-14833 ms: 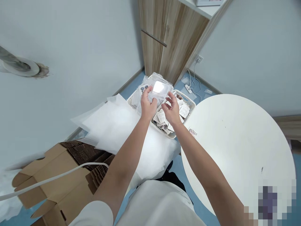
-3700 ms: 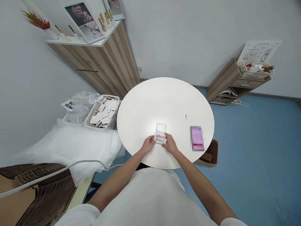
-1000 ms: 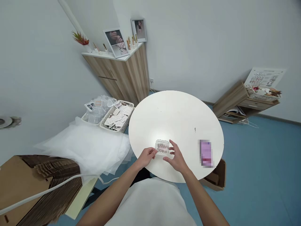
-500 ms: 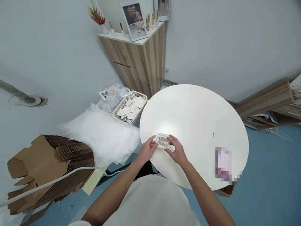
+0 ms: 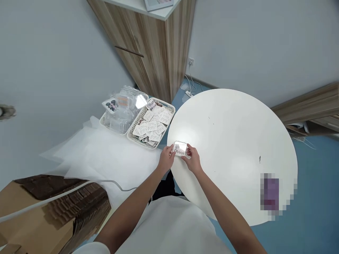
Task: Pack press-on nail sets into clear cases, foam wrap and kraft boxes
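Observation:
A small clear plastic box (image 5: 180, 148) with pinkish pieces inside is held between both my hands, just above the left edge of the round white table (image 5: 233, 141). My left hand (image 5: 166, 158) grips its left end with curled fingers. My right hand (image 5: 192, 160) pinches its right end. The box's lid is closed.
Two white baskets stand to the left: one with clear plastic boxes (image 5: 120, 109), one with small white cards (image 5: 152, 123). They rest on white foam sheets (image 5: 106, 158). Flat cardboard boxes (image 5: 53, 208) are stacked at lower left. A wooden cabinet (image 5: 156, 46) stands behind; a blurred item (image 5: 270, 194) lies on the table.
The box's lid was shut between 3.7 s ago and 1 s ago. Both hands have since carried the box leftwards towards the table's edge, and my head has turned left and down.

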The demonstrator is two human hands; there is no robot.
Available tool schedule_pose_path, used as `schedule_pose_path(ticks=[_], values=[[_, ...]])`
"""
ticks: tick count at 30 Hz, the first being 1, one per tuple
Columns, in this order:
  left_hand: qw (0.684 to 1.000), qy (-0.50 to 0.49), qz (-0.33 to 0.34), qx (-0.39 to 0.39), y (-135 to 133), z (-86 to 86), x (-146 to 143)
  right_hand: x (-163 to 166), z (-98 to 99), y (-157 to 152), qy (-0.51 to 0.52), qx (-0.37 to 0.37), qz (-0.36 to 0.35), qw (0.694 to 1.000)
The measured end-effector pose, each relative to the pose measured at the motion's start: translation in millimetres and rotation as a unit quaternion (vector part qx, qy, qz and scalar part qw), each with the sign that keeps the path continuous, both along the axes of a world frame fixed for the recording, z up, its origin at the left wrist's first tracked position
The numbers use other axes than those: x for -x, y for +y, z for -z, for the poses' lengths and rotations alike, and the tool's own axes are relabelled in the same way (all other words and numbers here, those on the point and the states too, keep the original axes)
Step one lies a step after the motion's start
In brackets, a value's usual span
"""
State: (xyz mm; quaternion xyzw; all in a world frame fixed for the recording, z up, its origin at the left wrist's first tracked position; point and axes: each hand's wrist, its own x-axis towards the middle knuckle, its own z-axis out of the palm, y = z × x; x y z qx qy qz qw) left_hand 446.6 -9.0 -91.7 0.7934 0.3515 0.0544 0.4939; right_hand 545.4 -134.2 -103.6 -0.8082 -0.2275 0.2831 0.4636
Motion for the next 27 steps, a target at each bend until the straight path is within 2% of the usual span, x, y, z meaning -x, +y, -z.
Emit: schedule_pose_path(ticks=[4,8,16,27], values=[[0.999,0.021,0.035,-0.029,26.0,17.6,-16.5,-6.5,8.4,27.1,0.008,0.041,0.017,0.999],[0.997,0.024,0.062,-0.039,37.2,26.1,-29.5,-12.4,14.1,39.9,0.008,0.077,0.036,0.996],[0.997,0.029,0.061,-0.027,41.2,28.3,-33.8,-14.0,19.0,46.8,-0.002,0.102,0.051,0.993],[0.997,0.032,0.065,0.003,36.7,27.9,-31.5,-10.6,13.0,47.2,-0.003,0.100,0.048,0.994]])
